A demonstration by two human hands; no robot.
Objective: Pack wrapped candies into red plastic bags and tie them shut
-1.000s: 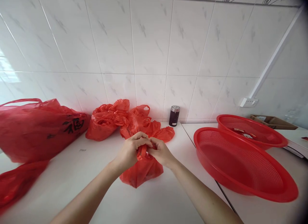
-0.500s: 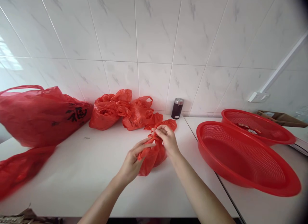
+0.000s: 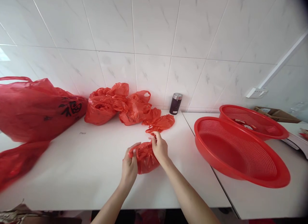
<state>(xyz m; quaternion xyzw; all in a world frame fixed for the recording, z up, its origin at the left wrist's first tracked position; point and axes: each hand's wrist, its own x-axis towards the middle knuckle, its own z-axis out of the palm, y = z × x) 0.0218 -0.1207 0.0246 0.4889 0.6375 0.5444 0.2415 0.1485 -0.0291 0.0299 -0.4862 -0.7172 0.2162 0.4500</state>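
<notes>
From my end I see a flat white table (image 3: 84, 172), a red oval perforated plastic basket (image 3: 209, 157) at right and, near centre, a small thin red plastic bag (image 3: 147, 161). The left hand (image 3: 129, 164) has just parted from the right hand (image 3: 160, 149); one clutches the bag's left side, the other pinches its far-right end, bunching it tighter.

red plastic bag (image 3: 147, 160): small, thin, glossy, bulging and rounded
bag surface: creased, pleats drawn toward its top
bag's left end: bunched, held in the left fingers (image 3: 134, 154)
bag's far end: gathered narrow, pinched by the right fingers (image 3: 158, 136)
bag's place: middle of the white worktop (image 3: 96, 172)
</notes>
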